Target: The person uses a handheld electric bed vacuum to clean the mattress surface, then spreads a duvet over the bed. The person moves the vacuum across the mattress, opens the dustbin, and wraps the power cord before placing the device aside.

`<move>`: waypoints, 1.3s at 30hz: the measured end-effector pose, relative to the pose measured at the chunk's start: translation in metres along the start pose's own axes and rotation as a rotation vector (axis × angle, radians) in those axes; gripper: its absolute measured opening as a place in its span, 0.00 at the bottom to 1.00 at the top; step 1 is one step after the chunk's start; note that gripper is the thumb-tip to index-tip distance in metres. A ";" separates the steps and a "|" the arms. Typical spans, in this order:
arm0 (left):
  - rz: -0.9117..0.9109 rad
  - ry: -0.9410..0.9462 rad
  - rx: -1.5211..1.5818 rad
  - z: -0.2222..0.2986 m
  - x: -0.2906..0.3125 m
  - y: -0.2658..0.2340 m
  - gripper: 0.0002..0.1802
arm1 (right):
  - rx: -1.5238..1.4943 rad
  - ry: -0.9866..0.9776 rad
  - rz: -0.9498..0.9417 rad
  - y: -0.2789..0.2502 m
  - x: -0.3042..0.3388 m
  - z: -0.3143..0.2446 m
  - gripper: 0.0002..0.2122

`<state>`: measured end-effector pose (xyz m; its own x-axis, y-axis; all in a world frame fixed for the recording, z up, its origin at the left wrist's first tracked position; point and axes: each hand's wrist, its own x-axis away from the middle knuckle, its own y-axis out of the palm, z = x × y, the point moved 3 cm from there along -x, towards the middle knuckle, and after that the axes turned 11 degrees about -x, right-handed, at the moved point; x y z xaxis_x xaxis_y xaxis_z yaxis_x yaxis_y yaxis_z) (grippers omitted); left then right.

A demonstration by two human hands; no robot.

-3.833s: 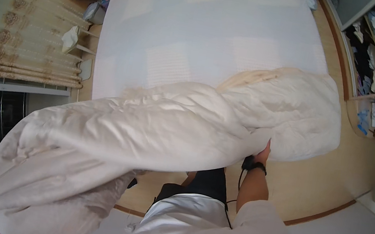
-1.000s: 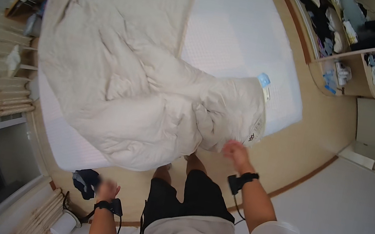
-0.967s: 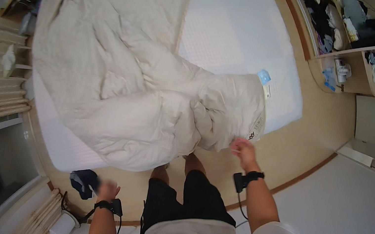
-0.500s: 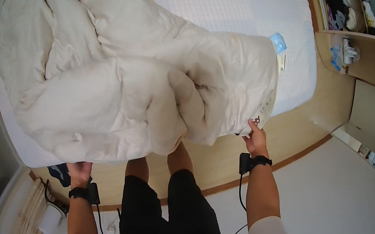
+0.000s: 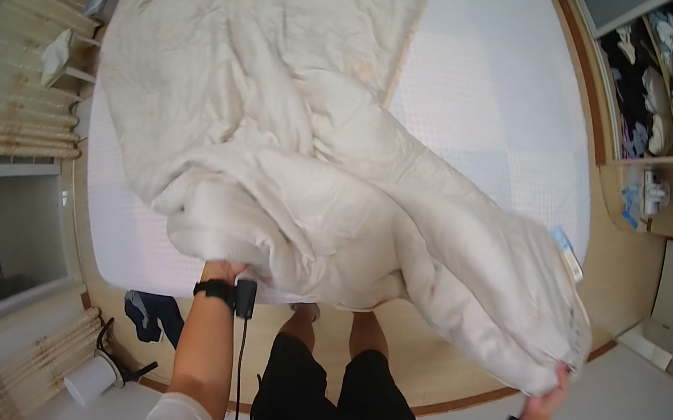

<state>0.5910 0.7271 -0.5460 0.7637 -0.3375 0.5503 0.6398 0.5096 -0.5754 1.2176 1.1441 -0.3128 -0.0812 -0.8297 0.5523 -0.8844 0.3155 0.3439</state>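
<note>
A cream quilt (image 5: 338,201) lies rumpled over the left and near part of the bed, its right end pulled out past the mattress edge. At that end my right hand (image 5: 548,396) is closed on a corner, holding it low over the floor. My left hand (image 5: 227,270) is tucked under a bunched fold at the near edge; the fold hides most of its fingers, which seem wrapped round the fabric. A blue and white label (image 5: 567,253) hangs from the quilt's right edge. Both wrists carry black straps with small boxes and cables.
The bed's white sheet (image 5: 490,102) shows on the right. Open shelves (image 5: 664,191) with clothes stand beyond it. Curtains (image 5: 23,74) and a small white stool (image 5: 65,63) are on the left. Dark clothing (image 5: 151,317) and a white bin (image 5: 91,378) lie near the left front.
My right hand has drawn the quilt corner right and toward me. My left hand has moved up and right under the fold. The view has shifted, showing more of the bed's far side.
</note>
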 end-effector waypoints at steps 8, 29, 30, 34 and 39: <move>0.150 -0.008 0.124 0.016 0.025 -0.139 0.28 | -0.028 -0.173 -0.181 -0.028 0.096 -0.237 0.22; 1.128 0.027 0.487 -0.227 0.348 -0.434 0.27 | 1.170 -1.345 0.144 -0.002 0.181 -0.513 0.26; 1.172 0.035 0.447 -0.203 0.334 -0.461 0.27 | 0.921 -1.197 -0.035 0.020 0.174 -0.507 0.24; 0.692 0.331 1.528 -0.029 0.302 -0.518 0.31 | 1.063 -1.336 -0.487 0.175 0.225 -0.431 0.23; 0.172 0.750 0.421 0.240 0.357 -0.358 0.22 | 0.662 -0.442 -0.859 0.361 0.355 -0.139 0.25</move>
<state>0.6135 0.6138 0.0015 0.7965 -0.5853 -0.1515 0.5389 0.8009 -0.2611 0.9333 1.0273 0.1128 0.6221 -0.7825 -0.0264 -0.7824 -0.6201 -0.0586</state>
